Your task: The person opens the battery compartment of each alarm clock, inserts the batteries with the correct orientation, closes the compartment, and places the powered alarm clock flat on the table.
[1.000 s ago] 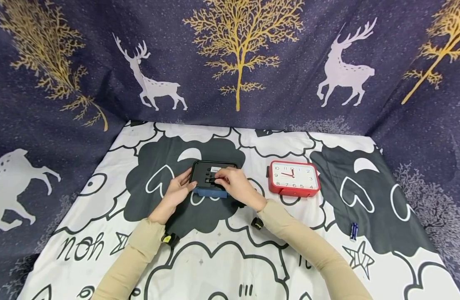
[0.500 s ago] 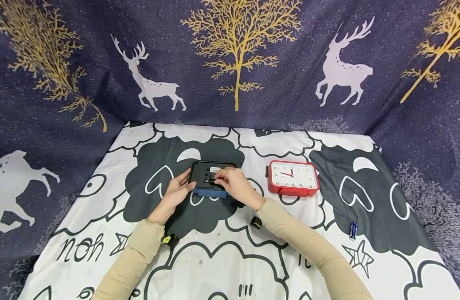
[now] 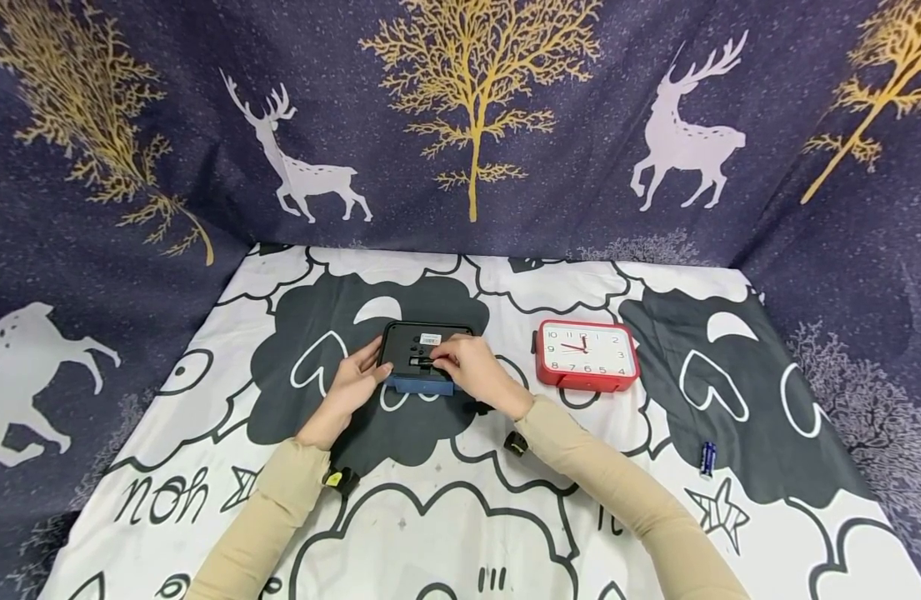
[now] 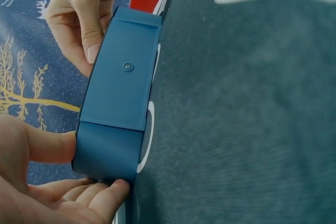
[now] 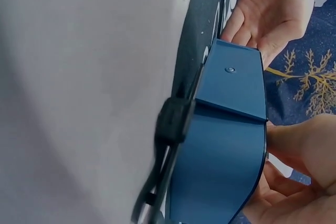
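Observation:
A blue clock point(image 3: 424, 386) lies face down, its black back point(image 3: 400, 342) turned up. My left hand point(image 3: 349, 385) grips its left end, thumb on the back and fingers along the side; the left wrist view shows this hand point(image 4: 63, 177) at the blue casing point(image 4: 118, 87). My right hand point(image 3: 471, 367) bends over the battery compartment point(image 3: 414, 362), thumb and fingertips pinching a small dark battery-like piece point(image 3: 426, 362). I cannot tell exactly what that piece is. In the right wrist view the casing hides the fingertips of this hand point(image 5: 299, 171).
A red alarm clock point(image 3: 588, 354) lies face up to the right. Farther right, near the front, a blue battery point(image 3: 708, 459) lies on the patterned cloth point(image 3: 430, 542). A black cord with a clip point(image 5: 173, 121) crosses the right wrist view.
Both hands and the blue clock stay almost in place. The right fingertips shift very slightly at the compartment, where a little more of the dark piece shows.

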`<action>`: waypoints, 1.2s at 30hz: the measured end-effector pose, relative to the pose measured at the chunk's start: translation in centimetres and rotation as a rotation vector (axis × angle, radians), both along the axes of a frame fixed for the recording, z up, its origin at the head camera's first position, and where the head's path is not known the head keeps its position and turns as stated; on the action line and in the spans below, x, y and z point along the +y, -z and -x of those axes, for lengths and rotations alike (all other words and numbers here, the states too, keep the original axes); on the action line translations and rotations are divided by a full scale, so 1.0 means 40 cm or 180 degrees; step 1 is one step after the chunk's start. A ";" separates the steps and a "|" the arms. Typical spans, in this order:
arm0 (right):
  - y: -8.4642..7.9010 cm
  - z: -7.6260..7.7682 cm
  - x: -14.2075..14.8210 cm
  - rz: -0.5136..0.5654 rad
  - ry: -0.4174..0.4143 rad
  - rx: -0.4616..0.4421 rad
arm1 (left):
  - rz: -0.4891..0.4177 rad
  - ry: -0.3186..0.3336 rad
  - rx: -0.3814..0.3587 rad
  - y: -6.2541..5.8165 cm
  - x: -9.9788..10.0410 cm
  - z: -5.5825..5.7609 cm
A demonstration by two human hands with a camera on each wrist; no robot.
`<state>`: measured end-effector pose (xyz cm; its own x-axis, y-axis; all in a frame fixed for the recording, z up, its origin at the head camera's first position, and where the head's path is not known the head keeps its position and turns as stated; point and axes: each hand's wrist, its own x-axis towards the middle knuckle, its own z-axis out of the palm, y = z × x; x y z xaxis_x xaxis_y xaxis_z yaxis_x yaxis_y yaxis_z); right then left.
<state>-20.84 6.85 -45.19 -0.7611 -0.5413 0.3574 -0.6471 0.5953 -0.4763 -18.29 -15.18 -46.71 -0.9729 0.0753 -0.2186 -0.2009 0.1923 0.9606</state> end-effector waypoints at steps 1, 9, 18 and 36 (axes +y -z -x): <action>0.000 0.000 0.001 -0.0016 -0.0013 -0.0009 | 0.0003 -0.0003 -0.0001 0.001 0.000 0.000; -0.001 0.011 0.003 -0.0045 -0.0024 0.0086 | 0.0038 0.0003 0.0005 0.000 -0.001 0.000; -0.004 0.021 0.001 -0.0013 0.0139 0.0061 | -0.0046 0.0018 0.0056 0.002 -0.001 0.002; -0.032 0.046 -0.009 -0.0341 0.0223 -0.0706 | -0.0072 -0.0004 0.0086 0.005 0.000 0.000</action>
<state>-22.66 6.47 -43.89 -0.8514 -0.5104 0.1207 -0.4892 0.6898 -0.5338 -18.30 -15.20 -46.91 -0.9785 0.0787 -0.1904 -0.1750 0.1702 0.9697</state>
